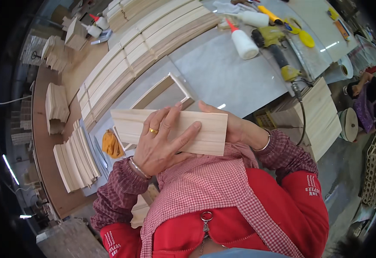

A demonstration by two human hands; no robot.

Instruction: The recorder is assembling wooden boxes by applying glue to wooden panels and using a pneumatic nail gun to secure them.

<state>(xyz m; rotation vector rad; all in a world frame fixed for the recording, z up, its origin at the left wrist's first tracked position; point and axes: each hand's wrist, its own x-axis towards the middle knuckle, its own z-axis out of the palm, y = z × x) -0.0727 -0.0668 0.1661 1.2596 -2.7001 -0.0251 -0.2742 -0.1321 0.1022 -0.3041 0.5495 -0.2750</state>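
A thin pale wooden board (209, 133) is held in front of my apron. My left hand (164, 135), with a gold ring on one finger, lies across its face, thumb stretched to the right and fingertips at the upper edge. My right hand (233, 127) grips the board's right end from behind, so most of its fingers are hidden. Just beyond the board, a light wooden frame (153, 95) rests on the table, partly covered by the board and my left hand.
Bundled wooden strips (136, 56) lie across the table's far side. Shorter wooden pieces (76, 159) stand at left, near an orange cloth (111, 144). A white glue bottle (244, 44) and a yellow-black nail gun (278, 51) with hose lie at far right. Stacked panels (310, 118) stand at right; another person (371, 101) sits beyond.
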